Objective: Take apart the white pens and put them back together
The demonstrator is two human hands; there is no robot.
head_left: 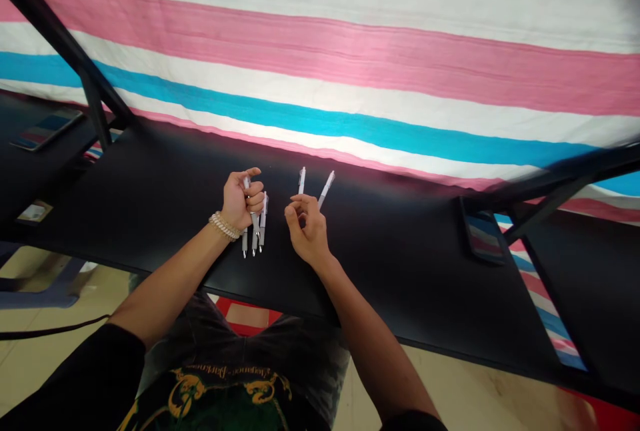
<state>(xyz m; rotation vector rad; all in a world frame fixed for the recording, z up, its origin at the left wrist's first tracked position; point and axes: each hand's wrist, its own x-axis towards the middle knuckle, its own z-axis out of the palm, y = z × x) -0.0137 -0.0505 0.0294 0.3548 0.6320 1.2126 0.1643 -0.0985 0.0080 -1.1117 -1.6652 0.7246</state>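
Note:
My left hand (240,201), with a beaded bracelet at the wrist, is closed around a white and grey click pen (255,223) whose metal tip points toward me. Partly under and beside that hand, several similar pens lie side by side on the black table (390,258); the rightmost pen (263,231) shows most fully. My right hand (309,228) hovers at or just above the tabletop, loosely curled with a gap between thumb and fingers. Just beyond it are two more pens, the left pen (301,180) and the slanted right pen (327,188), their near ends partly hidden by the fingers.
A striped cloth (350,71) hangs along the table's far edge. Black metal struts (95,108) slope at both sides. A phone (483,234) lies at the right, another dark phone-like device (47,130) at the far left. Tiled floor (465,378) shows below the near edge.

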